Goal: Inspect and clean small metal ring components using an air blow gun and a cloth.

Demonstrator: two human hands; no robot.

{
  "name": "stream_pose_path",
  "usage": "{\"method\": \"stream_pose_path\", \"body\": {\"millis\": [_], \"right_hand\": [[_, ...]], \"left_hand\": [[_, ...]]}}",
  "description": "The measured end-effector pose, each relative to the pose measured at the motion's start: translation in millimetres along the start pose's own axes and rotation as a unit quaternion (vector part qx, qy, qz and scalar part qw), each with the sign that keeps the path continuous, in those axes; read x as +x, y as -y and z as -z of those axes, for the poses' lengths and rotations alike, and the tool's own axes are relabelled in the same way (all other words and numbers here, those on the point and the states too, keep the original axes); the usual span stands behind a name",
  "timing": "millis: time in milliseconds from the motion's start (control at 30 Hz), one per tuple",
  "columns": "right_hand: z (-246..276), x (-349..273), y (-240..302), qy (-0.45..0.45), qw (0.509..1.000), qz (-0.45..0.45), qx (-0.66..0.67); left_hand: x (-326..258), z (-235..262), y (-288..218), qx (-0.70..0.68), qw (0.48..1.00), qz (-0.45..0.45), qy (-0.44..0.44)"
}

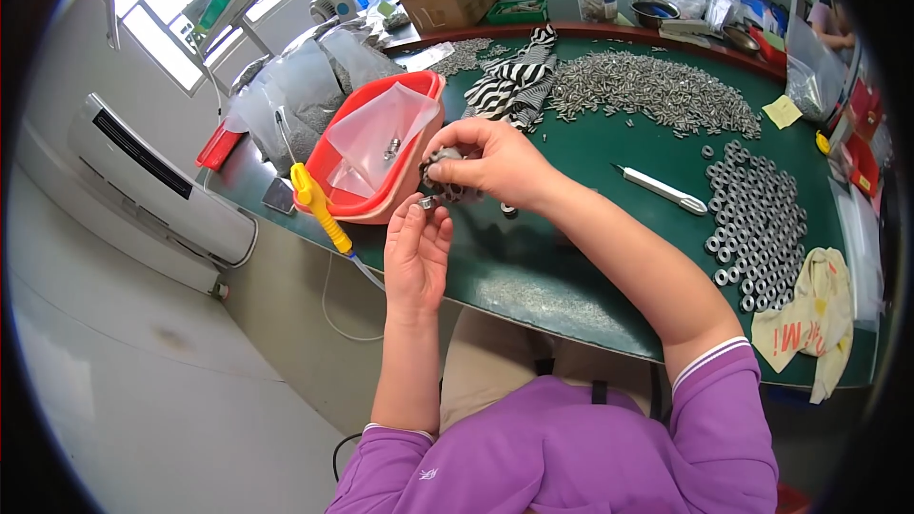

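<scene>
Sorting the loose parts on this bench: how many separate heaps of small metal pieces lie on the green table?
2: a heap of small grey pins at the far side, and a patch of metal rings to the right. More may hide in the bags.

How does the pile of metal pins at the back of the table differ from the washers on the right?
The pins are slim rods heaped in a dense grey band along the table's far side. The washers are flat rings with holes, spread in a looser patch down the right side, nearer the cream cloth. Both are small, silvery metal parts lying loose on the green table.
</scene>
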State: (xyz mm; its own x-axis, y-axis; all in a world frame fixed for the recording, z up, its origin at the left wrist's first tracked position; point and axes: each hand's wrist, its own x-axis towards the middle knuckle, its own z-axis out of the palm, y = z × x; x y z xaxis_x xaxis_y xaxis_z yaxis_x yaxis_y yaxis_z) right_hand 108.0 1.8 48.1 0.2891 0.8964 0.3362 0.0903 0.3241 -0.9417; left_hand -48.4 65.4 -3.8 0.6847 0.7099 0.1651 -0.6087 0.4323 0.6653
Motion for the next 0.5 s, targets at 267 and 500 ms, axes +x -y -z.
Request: {"method": "stream_pose_path", "body": {"millis": [267,500], "right_hand": [[-10,-10,12,0.102,0.993,-0.002,-0.065],[-3,-12,18,0.103,0.98,0.036,-0.166]], "left_hand": [[-8,-4,-2,0.03,1.0,0.002,0.007],[-8,-3,-5,0.021,0.999,0.021,0.014]]}}
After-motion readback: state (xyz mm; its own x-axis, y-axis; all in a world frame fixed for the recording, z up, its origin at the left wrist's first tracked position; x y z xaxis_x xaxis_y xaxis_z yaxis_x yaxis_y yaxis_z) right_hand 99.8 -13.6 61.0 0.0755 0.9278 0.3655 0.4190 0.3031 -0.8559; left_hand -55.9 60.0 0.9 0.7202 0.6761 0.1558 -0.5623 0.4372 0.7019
